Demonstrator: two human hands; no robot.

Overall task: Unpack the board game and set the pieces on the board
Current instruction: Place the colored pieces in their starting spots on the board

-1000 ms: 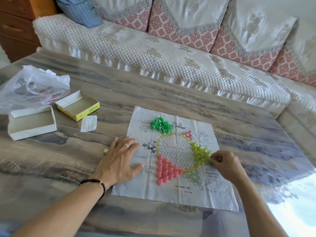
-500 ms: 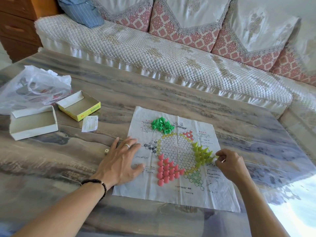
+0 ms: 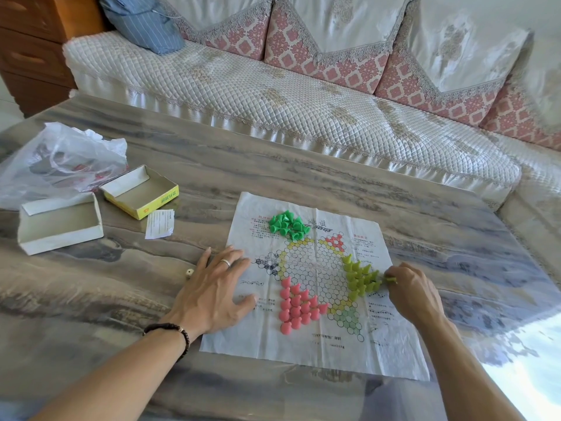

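Note:
A paper game board point(image 3: 315, 350) with a printed star grid lies flat on the table. Several pink pieces point(image 3: 297, 305) stand on its lower-left point. Yellow-green pieces point(image 3: 359, 278) stand on the right point. Dark green pieces point(image 3: 287, 224) lie in a loose heap at the sheet's top. My left hand point(image 3: 212, 291) rests flat, fingers spread, on the sheet's left edge. My right hand point(image 3: 413, 291) pinches one yellow-green piece point(image 3: 391, 280) at the right tip of that group.
Two halves of the game box, a white one point(image 3: 60, 224) and a yellow one point(image 3: 142, 191), sit at the left beside a plastic bag point(image 3: 60, 159) and a small paper slip point(image 3: 160, 223). A small die point(image 3: 189, 272) lies near my left hand. A sofa point(image 3: 273, 95) runs behind the table.
My right hand has shifted slightly right along the tip of the yellow-green group, still pinching a piece. My left hand stays flat on the sheet.

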